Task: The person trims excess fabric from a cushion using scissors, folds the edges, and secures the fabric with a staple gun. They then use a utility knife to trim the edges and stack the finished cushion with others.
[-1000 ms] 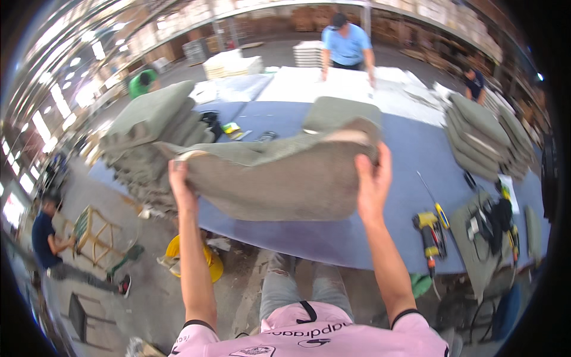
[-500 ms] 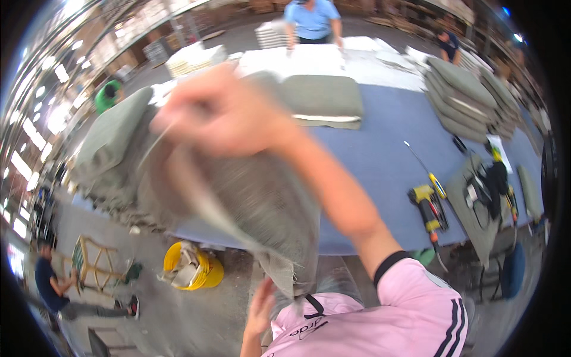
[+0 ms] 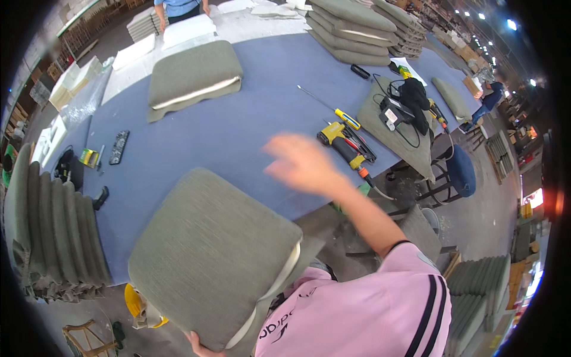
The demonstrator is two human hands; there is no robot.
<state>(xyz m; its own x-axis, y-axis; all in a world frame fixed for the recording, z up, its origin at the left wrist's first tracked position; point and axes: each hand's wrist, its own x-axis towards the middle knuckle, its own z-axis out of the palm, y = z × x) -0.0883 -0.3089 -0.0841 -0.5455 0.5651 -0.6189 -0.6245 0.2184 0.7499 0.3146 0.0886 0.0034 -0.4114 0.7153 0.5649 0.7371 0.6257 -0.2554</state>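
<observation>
A grey-green upholstered seat cushion point(image 3: 208, 256) lies tilted at the table's near edge, partly overhanging it. Loose fabric and a pale strip show along its side closest to me. My left hand point(image 3: 203, 351) grips its lower corner, with most of the fingers hidden underneath. Over the table, to the right of the cushion, my right hand point(image 3: 303, 165) is blurred by motion; thumb and fingers look apart, and nothing shows in them. Just beyond it lie a yellow-and-black staple gun point(image 3: 345, 146) with an air hose and a yellow-handled screwdriver point(image 3: 347, 118).
Another cushion point(image 3: 195, 77) rests farther back on the blue table point(image 3: 267, 77). Cushions stand in a row point(image 3: 56, 232) at left and in stacks point(image 3: 351, 30) at back right. A cloth piece point(image 3: 380, 113) bears a black tool. A person point(image 3: 181, 9) stands across the table.
The view has swung to the right. The raised fabric piece is now seen as a cushion lying at the table edge. My right hand has let go and moved right, toward the staple gun.
</observation>
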